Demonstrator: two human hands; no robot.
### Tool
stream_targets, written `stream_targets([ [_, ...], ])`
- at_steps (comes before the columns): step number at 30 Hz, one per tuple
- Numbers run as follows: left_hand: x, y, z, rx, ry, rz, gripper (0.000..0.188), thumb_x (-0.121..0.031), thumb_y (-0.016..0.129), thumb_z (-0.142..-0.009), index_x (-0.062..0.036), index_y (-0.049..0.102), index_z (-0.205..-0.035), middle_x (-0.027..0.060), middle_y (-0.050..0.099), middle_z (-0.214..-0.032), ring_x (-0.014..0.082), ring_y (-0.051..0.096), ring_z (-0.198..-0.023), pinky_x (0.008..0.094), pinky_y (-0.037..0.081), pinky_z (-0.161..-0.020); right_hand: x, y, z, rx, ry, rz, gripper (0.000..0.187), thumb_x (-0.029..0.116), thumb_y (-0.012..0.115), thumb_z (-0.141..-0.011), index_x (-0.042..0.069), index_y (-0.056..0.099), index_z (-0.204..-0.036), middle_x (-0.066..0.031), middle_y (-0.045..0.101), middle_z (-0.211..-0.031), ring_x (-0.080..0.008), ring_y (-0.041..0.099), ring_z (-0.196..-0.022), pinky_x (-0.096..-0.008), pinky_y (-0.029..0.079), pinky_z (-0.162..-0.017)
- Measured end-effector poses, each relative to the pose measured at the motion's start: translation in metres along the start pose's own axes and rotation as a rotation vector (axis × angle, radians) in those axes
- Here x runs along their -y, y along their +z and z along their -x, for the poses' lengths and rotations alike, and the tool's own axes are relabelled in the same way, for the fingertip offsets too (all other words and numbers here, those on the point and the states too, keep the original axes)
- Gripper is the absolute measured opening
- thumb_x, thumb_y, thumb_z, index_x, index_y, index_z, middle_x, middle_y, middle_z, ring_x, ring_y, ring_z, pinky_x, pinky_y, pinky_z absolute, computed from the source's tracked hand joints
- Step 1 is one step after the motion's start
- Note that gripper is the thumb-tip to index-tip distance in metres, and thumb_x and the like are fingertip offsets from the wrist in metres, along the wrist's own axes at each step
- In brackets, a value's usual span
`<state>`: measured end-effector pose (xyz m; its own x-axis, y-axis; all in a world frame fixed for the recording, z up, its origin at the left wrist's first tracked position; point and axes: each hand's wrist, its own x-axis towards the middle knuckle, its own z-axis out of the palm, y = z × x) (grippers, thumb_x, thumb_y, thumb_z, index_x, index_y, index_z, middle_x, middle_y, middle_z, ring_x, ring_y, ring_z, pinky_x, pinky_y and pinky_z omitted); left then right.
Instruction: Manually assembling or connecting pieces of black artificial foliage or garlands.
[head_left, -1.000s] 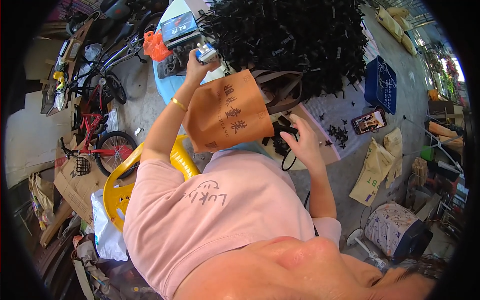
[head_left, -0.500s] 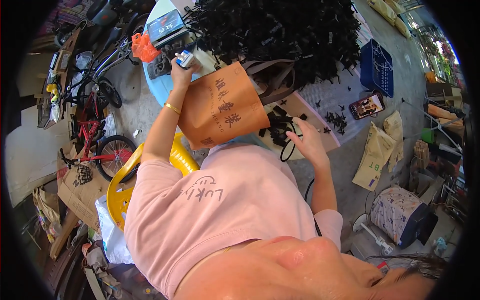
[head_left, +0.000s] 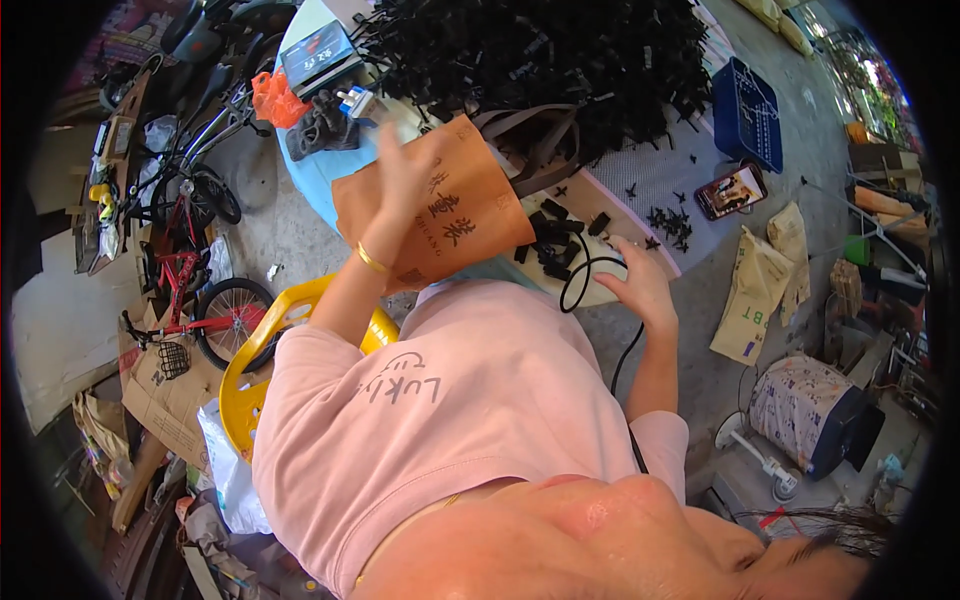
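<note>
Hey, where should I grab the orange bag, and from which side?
Probably by its grey-brown straps, coming from the right. They loop out past the right end of the orange bag, towards the right hand, giving fingers something narrow to close around. The broad body is a harder grip, and the left hand is in front of it.

Dark characters (head_left: pixel 447 215) mark the orange bag (head_left: pixel 478 190), grey lettering (head_left: pixel 405 384) the pink shirt (head_left: pixel 450 430), and green letters (head_left: pixel 751 334) the tan sack (head_left: pixel 750 290).

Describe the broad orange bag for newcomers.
Find the large heap of small black pieces. Lower in view, partly behind the left hand, is the broad orange bag with brown straps. Dark print sets it apart from the crumpled reddish plastic bag.
</note>
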<state>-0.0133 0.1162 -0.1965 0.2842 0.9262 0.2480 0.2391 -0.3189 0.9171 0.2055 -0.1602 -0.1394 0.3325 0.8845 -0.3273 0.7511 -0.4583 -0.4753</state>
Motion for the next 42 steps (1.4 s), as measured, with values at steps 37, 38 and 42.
stream_targets([
  [37,-0.019,-0.082,-0.048,0.381,0.171,-0.846,0.019,-0.022,0.061,-0.075,-0.0045,0.063,-0.084,0.0163,0.062,-0.076,0.0321,0.060,-0.073,0.0401,0.047,-0.066,0.058,0.130,-0.087,0.568,-0.077,-0.891,0.040,0.032,0.043,-0.092,0.001,0.051,-0.115,-0.0099,0.057,-0.109,-0.0190,0.057,-0.095,-0.0317,0.047,-0.078],
  [38,-0.017,-0.077,-0.046,0.414,0.214,-0.848,0.019,-0.022,0.061,-0.075,-0.0047,0.062,-0.083,0.0166,0.062,-0.074,0.0324,0.060,-0.072,0.0405,0.047,-0.065,0.055,0.132,-0.088,0.570,-0.171,-0.624,0.038,0.031,0.045,-0.090,0.001,0.054,-0.111,-0.0121,0.061,-0.102,-0.0213,0.060,-0.089,-0.0331,0.047,-0.076],
  [42,-0.033,-0.043,-0.029,0.425,0.319,-1.142,0.032,-0.018,0.064,-0.071,-0.0067,0.057,-0.101,0.0127,0.057,-0.099,0.0299,0.054,-0.096,0.0404,0.043,-0.079,0.051,0.106,-0.061,0.560,-0.160,-0.065,0.039,0.031,0.051,-0.085,0.000,0.055,-0.107,-0.0178,0.063,-0.090,-0.0290,0.061,-0.082,-0.0374,0.047,-0.073],
])
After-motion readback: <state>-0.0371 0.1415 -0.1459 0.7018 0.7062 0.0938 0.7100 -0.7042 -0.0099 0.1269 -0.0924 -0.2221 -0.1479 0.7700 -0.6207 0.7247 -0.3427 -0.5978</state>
